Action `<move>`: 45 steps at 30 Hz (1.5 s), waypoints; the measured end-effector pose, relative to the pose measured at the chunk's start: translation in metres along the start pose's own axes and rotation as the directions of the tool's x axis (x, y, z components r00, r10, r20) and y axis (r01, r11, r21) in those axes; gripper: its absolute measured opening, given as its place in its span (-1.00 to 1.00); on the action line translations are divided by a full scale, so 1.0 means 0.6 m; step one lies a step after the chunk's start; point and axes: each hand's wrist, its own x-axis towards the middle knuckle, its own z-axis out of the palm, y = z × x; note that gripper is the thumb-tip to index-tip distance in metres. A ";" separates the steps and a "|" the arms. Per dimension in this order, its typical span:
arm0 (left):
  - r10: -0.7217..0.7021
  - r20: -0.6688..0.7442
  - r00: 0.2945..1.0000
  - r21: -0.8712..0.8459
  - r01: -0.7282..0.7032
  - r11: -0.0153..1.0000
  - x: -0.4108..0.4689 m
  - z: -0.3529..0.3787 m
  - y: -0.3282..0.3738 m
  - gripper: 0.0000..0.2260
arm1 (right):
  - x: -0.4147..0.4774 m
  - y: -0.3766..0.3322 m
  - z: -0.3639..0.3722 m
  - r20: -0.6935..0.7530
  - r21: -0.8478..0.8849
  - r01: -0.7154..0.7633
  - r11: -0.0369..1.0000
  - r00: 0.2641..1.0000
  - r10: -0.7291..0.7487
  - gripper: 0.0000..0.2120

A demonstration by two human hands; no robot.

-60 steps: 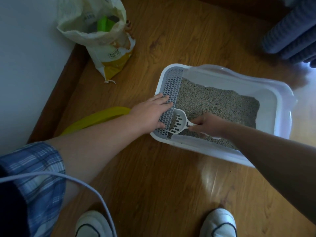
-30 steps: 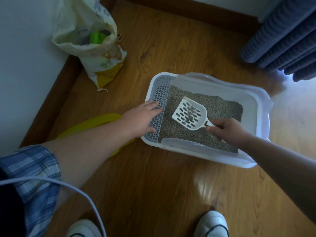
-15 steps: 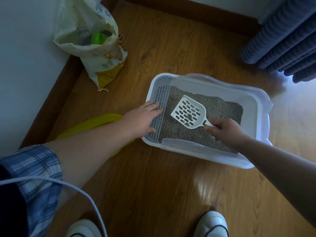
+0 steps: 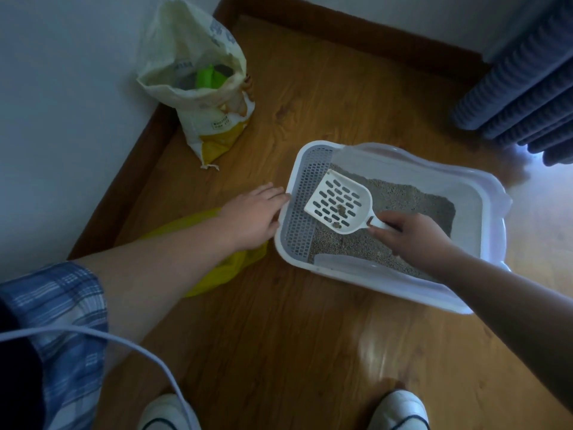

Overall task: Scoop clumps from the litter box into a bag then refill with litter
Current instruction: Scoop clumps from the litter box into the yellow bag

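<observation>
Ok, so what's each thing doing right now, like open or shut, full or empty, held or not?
scoop, lifted over the litter, a few small clumps on it.
right hand, gripping the scoop's handle.
left hand, open, fingers against the litter box rim.
litter box, uncovered, grey litter inside.
litter bag, upright, top open, green thing inside.
yellow bag, lying on the floor, partly under the left forearm.
</observation>
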 end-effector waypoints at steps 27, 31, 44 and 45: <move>-0.470 -0.021 0.883 -0.058 0.468 0.882 -0.332 -0.011 -0.267 -0.44 | 0.097 -0.290 0.230 0.149 -0.745 0.505 0.437 0.764 -0.628 -0.64; -0.409 -0.021 0.912 -0.042 0.408 0.912 -0.287 -0.010 -0.238 -0.42 | 0.089 -0.267 0.195 0.079 -0.576 0.486 0.658 0.833 -0.547 -0.75; 0.004 -0.050 0.999 -0.032 -0.005 0.999 -0.038 -0.019 -0.006 -0.43 | 0.039 -0.058 -0.043 -0.146 -0.210 0.109 0.972 0.979 -0.141 -0.75; 0.031 -0.041 0.999 -0.031 -0.032 0.999 -0.024 -0.013 0.009 -0.43 | 0.030 -0.035 -0.062 -0.141 -0.215 0.074 0.974 0.984 -0.106 -0.77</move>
